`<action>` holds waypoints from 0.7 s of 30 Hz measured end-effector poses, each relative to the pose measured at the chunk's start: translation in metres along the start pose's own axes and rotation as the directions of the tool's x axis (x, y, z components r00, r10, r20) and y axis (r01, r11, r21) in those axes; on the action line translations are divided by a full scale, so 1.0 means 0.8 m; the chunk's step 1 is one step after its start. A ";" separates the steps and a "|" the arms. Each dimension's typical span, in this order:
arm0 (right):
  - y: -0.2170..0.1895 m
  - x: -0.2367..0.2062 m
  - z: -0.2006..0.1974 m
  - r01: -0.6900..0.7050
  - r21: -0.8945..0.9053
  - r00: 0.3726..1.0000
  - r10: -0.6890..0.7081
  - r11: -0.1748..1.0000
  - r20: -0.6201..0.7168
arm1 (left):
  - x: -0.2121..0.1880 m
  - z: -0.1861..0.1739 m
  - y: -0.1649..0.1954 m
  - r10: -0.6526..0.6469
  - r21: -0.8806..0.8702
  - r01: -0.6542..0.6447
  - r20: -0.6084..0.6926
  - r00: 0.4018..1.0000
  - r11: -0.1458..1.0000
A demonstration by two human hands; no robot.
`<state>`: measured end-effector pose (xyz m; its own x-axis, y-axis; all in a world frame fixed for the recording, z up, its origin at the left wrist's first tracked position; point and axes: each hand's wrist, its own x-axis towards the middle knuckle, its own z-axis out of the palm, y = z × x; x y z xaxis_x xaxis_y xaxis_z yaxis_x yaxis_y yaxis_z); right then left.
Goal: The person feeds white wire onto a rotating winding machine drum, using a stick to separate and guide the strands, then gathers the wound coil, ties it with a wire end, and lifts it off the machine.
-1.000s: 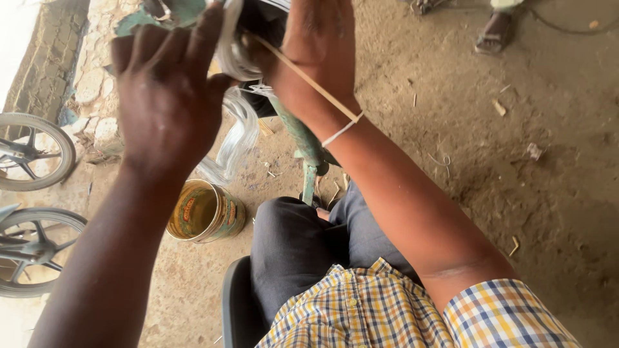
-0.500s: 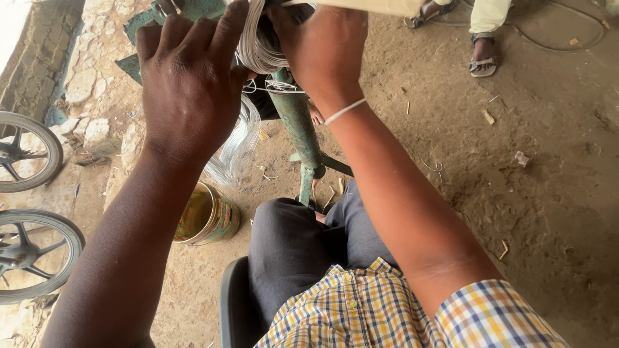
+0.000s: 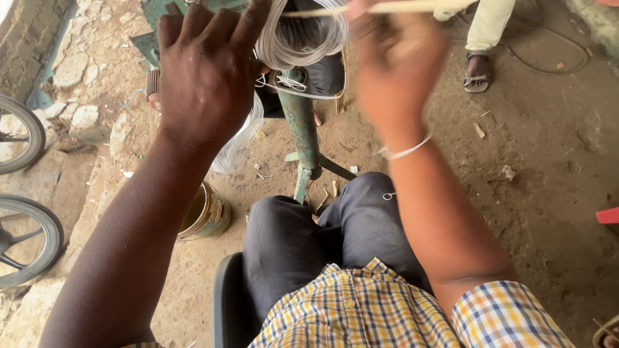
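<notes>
Left hand point(image 3: 206, 77), seen from the back, fingers spread open, fingertips resting against a coil of pale wire point(image 3: 303, 35) at the top of the view. Right hand point(image 3: 396, 71), blurred, closed around a thin pale stick point(image 3: 387, 8) that runs crosswise above the coil; a thin white band circles its wrist. The coil sits at the head of a green metal stand point(image 3: 302, 122), which drops to the dirt ground point(image 3: 535, 129) between the two forearms and ends in splayed feet just ahead of the person's knees. A round tin can point(image 3: 206, 212) stands on the ground below the left forearm, beside the left knee. Two wheels point(image 3: 22, 187) lie at the left edge. Another person's sandalled foot point(image 3: 478, 72) stands on the ground at upper right, well apart from the hands.
</notes>
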<state>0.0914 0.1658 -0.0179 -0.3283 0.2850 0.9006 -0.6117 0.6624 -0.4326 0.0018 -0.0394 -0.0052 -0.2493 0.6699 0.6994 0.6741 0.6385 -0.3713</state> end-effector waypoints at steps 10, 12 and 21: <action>-0.014 0.008 0.001 -0.035 0.246 0.986 0.073 0.969 -0.147 | 0.003 -0.015 0.002 0.038 -0.066 -0.043 -0.075 0.996 0.997; 0.003 0.004 -0.009 -0.154 0.216 0.964 0.195 0.964 -0.181 | 0.005 -0.018 0.002 -0.005 -0.096 0.011 0.064 0.998 0.995; 0.005 -0.050 -0.112 0.071 0.142 0.993 -0.056 0.987 -0.101 | 0.004 -0.038 0.084 -0.154 -0.464 0.197 0.128 0.980 0.864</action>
<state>0.1666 0.2190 -0.0521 -0.2190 0.3156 0.9233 -0.7296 0.5753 -0.3697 0.0675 -0.0061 -0.0094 -0.4372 0.6062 0.6644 0.8558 0.5074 0.1002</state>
